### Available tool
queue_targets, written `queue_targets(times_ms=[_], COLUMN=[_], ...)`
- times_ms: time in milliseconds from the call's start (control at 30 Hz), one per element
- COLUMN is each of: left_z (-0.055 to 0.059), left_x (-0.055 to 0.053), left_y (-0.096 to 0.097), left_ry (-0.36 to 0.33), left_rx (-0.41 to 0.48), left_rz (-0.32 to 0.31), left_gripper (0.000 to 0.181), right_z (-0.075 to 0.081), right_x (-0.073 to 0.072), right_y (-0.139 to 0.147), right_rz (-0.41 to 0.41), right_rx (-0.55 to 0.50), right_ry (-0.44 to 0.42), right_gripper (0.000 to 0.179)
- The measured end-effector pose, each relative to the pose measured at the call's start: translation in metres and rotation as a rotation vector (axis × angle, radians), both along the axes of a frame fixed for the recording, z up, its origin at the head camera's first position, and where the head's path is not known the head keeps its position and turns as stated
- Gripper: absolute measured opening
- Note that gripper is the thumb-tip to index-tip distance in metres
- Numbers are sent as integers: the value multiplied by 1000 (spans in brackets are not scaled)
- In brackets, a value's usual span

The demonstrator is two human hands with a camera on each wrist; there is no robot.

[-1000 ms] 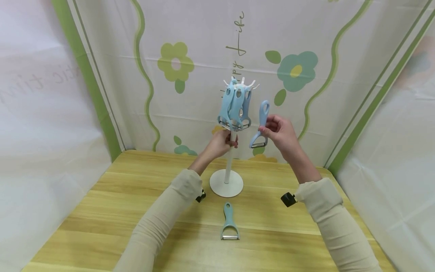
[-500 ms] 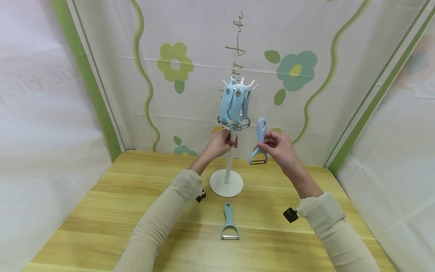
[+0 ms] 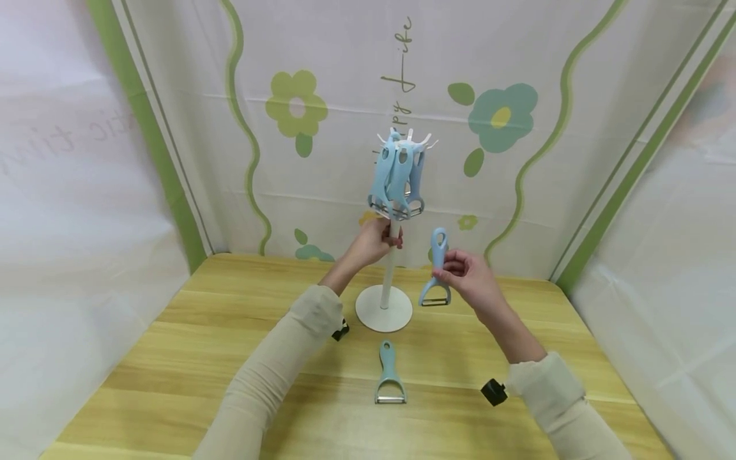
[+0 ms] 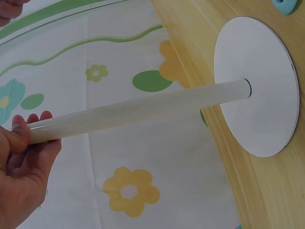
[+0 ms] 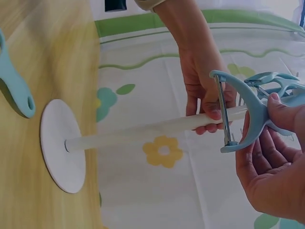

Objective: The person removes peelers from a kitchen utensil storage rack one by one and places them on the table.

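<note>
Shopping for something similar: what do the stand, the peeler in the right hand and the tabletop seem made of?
Stand: white, coated metal or plastic, I can't tell which; a highlight on the pole suggests gloss. Held peeler: probably plastic, its blue frame smooth and evenly coloured; the thin, shiny blade looks like metal. Tabletop: wood or laminate, perhaps satin, from its streaky grain and soft sheen.

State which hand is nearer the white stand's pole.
Left. The left hand grips the pole; the right hand is apart, to the pole's right, holding a blue Y-peeler.
</note>
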State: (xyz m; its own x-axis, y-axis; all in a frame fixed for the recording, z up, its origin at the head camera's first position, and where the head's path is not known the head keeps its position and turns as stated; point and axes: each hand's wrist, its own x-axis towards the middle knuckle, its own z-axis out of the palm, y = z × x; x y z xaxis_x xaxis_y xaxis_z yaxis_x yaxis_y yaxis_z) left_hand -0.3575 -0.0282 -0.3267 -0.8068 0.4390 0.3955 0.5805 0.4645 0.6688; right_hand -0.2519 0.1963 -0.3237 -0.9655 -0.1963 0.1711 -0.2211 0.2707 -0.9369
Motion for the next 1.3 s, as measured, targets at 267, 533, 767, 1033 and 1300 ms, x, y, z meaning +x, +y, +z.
queue_targets(times_ms=[267,533,767,1033,1300], left_z=[0,0,-1,-1,0], left_x=[0,0,1,1,1], left_y=[0,0,0,-1,0], left_ry=[-17,-19,-32,-45,-36], left_rx=[-1,2,9,35,38], left_rz=[-3,-5,-12,-27,-32], left_gripper=[7,4,6,5,7], right_z=[-22,-47,-63,-78,-92], right_x=[11,18,22,26,31], right_y=[-3,-5,-8,-7,-7], right_rz=[-7,18,23,35,75], right_rx=[38,64,70,89,105], right_ry=[-36,-80,-156,-190,-212], right_gripper=[32,25,22,22,25])
